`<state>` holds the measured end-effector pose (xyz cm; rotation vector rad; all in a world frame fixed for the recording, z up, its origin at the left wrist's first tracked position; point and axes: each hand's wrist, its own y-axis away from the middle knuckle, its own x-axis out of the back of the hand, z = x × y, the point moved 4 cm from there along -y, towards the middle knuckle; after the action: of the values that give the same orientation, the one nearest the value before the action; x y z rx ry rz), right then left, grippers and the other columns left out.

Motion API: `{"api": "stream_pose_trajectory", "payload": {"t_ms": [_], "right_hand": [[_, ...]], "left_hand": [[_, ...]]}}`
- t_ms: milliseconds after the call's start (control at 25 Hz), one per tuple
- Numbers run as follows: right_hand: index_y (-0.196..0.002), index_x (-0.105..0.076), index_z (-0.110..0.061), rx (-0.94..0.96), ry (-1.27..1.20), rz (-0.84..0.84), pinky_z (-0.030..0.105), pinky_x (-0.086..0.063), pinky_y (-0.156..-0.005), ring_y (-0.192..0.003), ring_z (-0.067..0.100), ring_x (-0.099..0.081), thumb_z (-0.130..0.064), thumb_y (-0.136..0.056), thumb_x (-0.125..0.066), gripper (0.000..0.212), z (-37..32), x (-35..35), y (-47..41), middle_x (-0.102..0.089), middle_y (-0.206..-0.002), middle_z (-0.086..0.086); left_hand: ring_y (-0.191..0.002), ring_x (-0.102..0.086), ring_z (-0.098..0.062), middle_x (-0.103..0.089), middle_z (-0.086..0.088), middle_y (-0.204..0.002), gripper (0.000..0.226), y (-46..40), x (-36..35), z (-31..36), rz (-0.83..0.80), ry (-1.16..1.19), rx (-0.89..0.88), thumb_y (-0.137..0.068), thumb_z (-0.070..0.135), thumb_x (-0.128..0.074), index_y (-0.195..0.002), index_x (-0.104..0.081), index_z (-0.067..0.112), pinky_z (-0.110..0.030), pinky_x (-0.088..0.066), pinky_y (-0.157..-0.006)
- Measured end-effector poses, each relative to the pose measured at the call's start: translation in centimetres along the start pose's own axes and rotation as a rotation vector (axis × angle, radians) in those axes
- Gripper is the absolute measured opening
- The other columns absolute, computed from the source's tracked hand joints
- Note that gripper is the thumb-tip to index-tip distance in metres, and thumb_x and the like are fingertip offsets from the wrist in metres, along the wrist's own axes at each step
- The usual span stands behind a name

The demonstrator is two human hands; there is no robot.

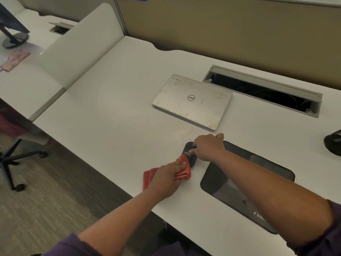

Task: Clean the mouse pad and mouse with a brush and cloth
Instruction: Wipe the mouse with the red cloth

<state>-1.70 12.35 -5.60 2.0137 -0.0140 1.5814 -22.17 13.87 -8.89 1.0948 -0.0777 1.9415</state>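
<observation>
A black mouse (190, 154) sits on the white desk (110, 126), just left of the black mouse pad (249, 174). My right hand (208, 146) grips the mouse from above at its far end. My left hand (166, 180) holds a folded red cloth (182, 171) and presses it against the mouse's near side. No brush is in view.
A closed silver laptop (191, 101) lies behind the mouse. An open cable tray (262, 90) is set into the desk at the back right. A dark object (333, 143) shows at the right edge. An office chair base (14, 163) stands on the floor to the left.
</observation>
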Motion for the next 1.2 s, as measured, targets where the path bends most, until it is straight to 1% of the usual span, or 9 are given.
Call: {"api": "stream_pose_trajectory", "payload": {"t_ms": [160, 320, 440, 560, 680, 800, 920, 1000, 1200], "right_hand": [[-0.090, -0.066, -0.030, -0.040, -0.034, 0.008, 0.043, -0.022, -0.079, -0.092, 0.022, -0.055, -0.061, -0.091, -0.052, 0.034, -0.5, -0.4, 0.8, -0.063, -0.088, -0.008], [-0.113, -0.058, -0.031, -0.133, -0.234, 0.190, 0.048, -0.027, -0.089, -0.110, 0.026, -0.057, -0.050, -0.100, -0.041, 0.029, -0.6, -0.1, 2.8, -0.060, -0.117, -0.004], [-0.141, -0.048, -0.031, -0.157, -0.583, 0.227, 0.045, -0.038, -0.102, -0.120, 0.019, -0.056, -0.054, -0.100, -0.044, 0.047, -0.8, -1.3, 6.3, -0.055, -0.138, -0.006], [-0.144, -0.048, -0.024, -0.176, -1.147, 0.134, 0.024, -0.047, -0.090, -0.114, 0.009, -0.061, -0.060, -0.091, -0.058, 0.065, -2.6, -1.9, 10.8, -0.063, -0.121, -0.013], [-0.139, -0.053, -0.023, -0.198, -1.515, -0.031, 0.040, -0.047, -0.105, -0.118, 0.016, -0.063, -0.059, -0.088, -0.063, 0.064, -4.1, -2.4, 13.8, -0.067, -0.125, -0.006], [-0.131, -0.060, -0.020, -0.165, -1.645, 0.021, 0.043, -0.051, -0.102, -0.117, 0.022, -0.065, -0.045, -0.091, -0.068, 0.048, -3.6, -2.6, 16.3, -0.070, -0.125, 0.002], [-0.117, -0.069, -0.018, -0.304, -1.639, 0.226, 0.035, -0.058, -0.086, -0.105, 0.022, -0.071, -0.044, -0.084, -0.076, 0.042, -1.1, -3.1, 19.0, -0.075, -0.110, 0.002], [-0.109, -0.072, -0.021, -0.375, -1.622, 0.350, 0.026, -0.058, -0.072, -0.096, 0.018, -0.073, -0.049, -0.080, -0.078, 0.040, 1.0, -3.5, 20.7, -0.077, -0.102, -0.002], [-0.120, -0.063, -0.022, -0.417, -1.762, 0.433, 0.035, -0.060, -0.081, -0.102, 0.020, -0.072, -0.044, -0.081, -0.080, 0.048, 7.1, -5.0, 24.6, -0.074, -0.113, 0.002]], "left_hand": [[-0.107, -0.063, -0.014, -0.066, 0.011, -0.121, 0.049, 0.5, 2.4, 0.4, -0.109, -0.025, 0.058, -0.090, 0.024, -0.068, -0.136, -0.060, 0.039, -0.019, -0.045, -0.088], [-0.077, -0.068, -0.009, -0.072, 0.015, -0.086, 0.024, 1.5, 5.7, 1.0, -0.081, 0.233, 0.096, -0.076, 0.033, -0.068, -0.098, -0.072, 0.042, -0.031, -0.057, -0.073], [-0.086, -0.073, -0.014, -0.076, 0.012, -0.092, 0.026, 2.7, 7.3, 1.1, -0.078, 0.595, 0.097, -0.082, 0.027, -0.072, -0.095, -0.072, 0.050, -0.028, -0.057, -0.074], [-0.103, -0.071, -0.034, -0.075, -0.011, -0.110, 0.031, 2.4, 7.6, 1.8, -0.189, 0.992, 0.143, -0.086, 0.011, -0.073, -0.114, -0.072, 0.025, -0.044, -0.059, -0.087], [-0.102, -0.068, -0.039, -0.068, -0.025, -0.117, 0.048, 1.7, 6.9, 4.0, -0.359, 1.272, 0.183, -0.081, 0.015, -0.071, -0.126, -0.064, 0.003, -0.049, -0.056, -0.090], [-0.107, -0.063, -0.039, -0.062, -0.026, -0.123, 0.051, 1.5, 5.0, 7.2, -0.479, 1.397, 0.227, -0.086, 0.024, -0.063, -0.130, -0.061, -0.002, -0.052, -0.051, -0.099], [-0.123, -0.057, -0.039, -0.060, -0.022, -0.133, 0.059, 1.1, 2.6, 10.4, -0.567, 1.399, 0.163, -0.099, 0.047, -0.052, -0.137, -0.058, 0.003, -0.055, -0.042, -0.110], [-0.122, -0.062, -0.035, -0.065, -0.016, -0.133, 0.058, 1.1, 0.9, 12.4, -0.601, 1.213, 0.083, -0.096, 0.055, -0.059, -0.136, -0.060, 0.014, -0.058, -0.048, -0.102], [-0.101, -0.073, -0.033, -0.072, -0.017, -0.116, 0.026, -0.2, -4.5, 17.7, -0.489, 1.089, 0.165, -0.098, 0.015, -0.061, -0.124, -0.063, 0.015, -0.045, -0.060, -0.075]]}}
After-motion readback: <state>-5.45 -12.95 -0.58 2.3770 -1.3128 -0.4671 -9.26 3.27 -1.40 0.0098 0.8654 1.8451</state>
